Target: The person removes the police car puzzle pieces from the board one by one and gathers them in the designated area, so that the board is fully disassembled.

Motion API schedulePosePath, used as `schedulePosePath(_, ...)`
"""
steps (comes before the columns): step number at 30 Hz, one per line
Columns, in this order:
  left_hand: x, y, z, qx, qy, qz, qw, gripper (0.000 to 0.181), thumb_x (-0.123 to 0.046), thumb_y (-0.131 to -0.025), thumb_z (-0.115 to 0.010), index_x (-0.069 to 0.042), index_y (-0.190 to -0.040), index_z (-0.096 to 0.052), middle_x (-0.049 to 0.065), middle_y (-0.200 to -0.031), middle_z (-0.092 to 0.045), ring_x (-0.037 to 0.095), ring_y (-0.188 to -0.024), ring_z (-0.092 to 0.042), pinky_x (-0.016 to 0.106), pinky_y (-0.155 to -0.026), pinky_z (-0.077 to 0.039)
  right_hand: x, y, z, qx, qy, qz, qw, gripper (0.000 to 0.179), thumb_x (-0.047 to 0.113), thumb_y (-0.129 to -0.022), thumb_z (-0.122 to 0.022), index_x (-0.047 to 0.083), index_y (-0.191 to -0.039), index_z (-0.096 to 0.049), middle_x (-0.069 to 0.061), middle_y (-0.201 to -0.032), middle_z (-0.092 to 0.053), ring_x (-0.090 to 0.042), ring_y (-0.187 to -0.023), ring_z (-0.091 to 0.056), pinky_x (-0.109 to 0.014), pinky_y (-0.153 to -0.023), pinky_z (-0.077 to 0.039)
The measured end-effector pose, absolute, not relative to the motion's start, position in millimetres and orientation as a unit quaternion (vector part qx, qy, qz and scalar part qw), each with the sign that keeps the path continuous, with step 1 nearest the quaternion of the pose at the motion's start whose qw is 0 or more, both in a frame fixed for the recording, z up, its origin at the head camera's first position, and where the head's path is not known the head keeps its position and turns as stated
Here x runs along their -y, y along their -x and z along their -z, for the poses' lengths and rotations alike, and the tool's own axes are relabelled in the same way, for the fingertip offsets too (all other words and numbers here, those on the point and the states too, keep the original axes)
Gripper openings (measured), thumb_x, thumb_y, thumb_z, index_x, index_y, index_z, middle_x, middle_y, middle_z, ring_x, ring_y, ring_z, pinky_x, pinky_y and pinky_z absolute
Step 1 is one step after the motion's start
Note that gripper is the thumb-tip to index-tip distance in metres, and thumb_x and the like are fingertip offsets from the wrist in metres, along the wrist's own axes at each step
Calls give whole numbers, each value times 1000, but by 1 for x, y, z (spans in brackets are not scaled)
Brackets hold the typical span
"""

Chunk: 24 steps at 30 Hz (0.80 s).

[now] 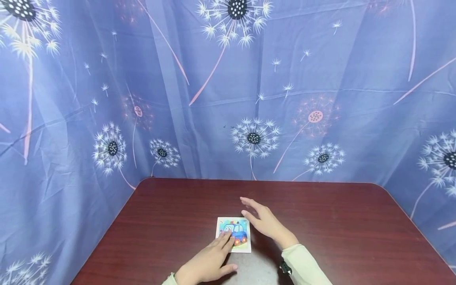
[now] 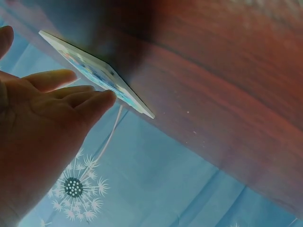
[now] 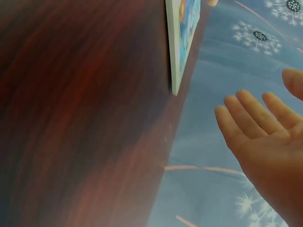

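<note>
A square picture puzzle board [image 1: 243, 227] with a white border and a blue cartoon car lies flat on the table. In the head view my left hand [image 1: 208, 261] reaches over its lower left part, fingers extended onto the picture. The left wrist view shows those fingers [image 2: 97, 101] straight and close against the board [image 2: 135, 99]. My right hand [image 1: 267, 223] hovers just beyond the board's right edge, its fingers stretched out and holding nothing. From the right wrist the board [image 3: 175, 56] appears edge-on, apart from the open right hand [image 3: 265, 137].
The dark red wooden table [image 1: 171, 213] has rounded far corners. Blue curtains [image 1: 213, 130] with dandelion prints hang behind it and at both sides. A dark band [image 1: 285, 267] sits at the right wrist, by a pale sleeve [image 1: 304, 265].
</note>
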State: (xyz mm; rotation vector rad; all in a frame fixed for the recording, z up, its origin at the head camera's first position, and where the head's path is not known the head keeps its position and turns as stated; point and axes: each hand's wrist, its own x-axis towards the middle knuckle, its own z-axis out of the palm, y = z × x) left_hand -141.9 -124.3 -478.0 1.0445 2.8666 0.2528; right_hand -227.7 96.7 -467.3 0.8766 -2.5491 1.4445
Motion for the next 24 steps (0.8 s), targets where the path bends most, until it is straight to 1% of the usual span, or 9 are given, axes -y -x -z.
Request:
schedulePosePath(3, 124, 142, 480, -937, -337, -79, 51, 73, -53, -95, -50, 1, -143, -42, 23, -150, -33, 34, -138, -34, 44, -108, -37, -88, 232, 473, 814, -303, -496, 10, 45, 18, -98, -56, 1, -138, -48, -24, -130, -56, -40, -116, -56, -50, -98, -44)
schedulePosePath(6, 124, 143, 482, -938, -332, -76, 61, 73, -54, -95, -49, 0, -143, -42, 23, -151, -32, 34, -138, -35, 44, -107, -38, -80, 238, 476, 805, -312, -505, -20, 42, 17, -98, -56, -2, -136, -50, -24, -129, -56, -37, -113, -59, -47, -96, -47)
schedulePosePath(8, 124, 144, 483, -938, -331, -74, 65, 73, -55, -95, -48, 0, -143, -42, 23, -151, -33, 34, -137, -35, 44, -106, -38, -75, 241, 478, 804, -313, -505, -33, 39, 15, -98, -56, -3, -133, -53, -24, -126, -58, -34, -110, -61, -45, -95, -49)
schedulePosePath(10, 124, 145, 482, -938, -332, -71, 67, 73, -55, -95, -48, 0, -143, -43, 23, -150, -33, 33, -137, -36, 44, -106, -39, -70, 243, 478, 805, -315, -501, -40, 36, 12, -97, -57, -4, -129, -55, -24, -120, -62, -33, -107, -63, -44, -92, -50)
schedulePosePath(14, 124, 143, 480, -938, -332, -72, 72, 72, -53, -94, -51, 0, -143, -44, 23, -150, -34, 33, -137, -37, 43, -106, -39, -61, 245, 479, 809, -329, -485, -51, 32, 6, -94, -58, -7, -123, -58, -22, -108, -66, -32, -102, -64, -46, -90, -51)
schedulePosePath(17, 124, 143, 480, -937, -332, -76, 75, 71, -51, -94, -53, 0, -143, -43, 24, -150, -34, 33, -137, -36, 43, -106, -39, -56, 247, 481, 817, -336, -466, -56, 30, 4, -93, -59, -6, -122, -60, -18, -103, -68, -31, -99, -64, -45, -88, -51)
schedulePosePath(20, 124, 144, 480, -937, -334, -75, 72, 70, -50, -95, -53, 1, -142, -43, 24, -150, -33, 33, -137, -36, 43, -107, -38, -53, 248, 483, 825, -335, -451, -59, 29, 1, -91, -60, -6, -119, -62, -17, -102, -68, -31, -95, -64, -42, -85, -53)
schedulePosePath(24, 123, 144, 480, -937, -333, -72, 72, 69, -49, -95, -53, 1, -142, -44, 24, -149, -34, 33, -137, -36, 43, -107, -38, -49, 251, 486, 832, -332, -438, -76, 31, -6, -88, -58, -6, -118, -63, -16, -101, -67, -28, -90, -64, -33, -77, -53)
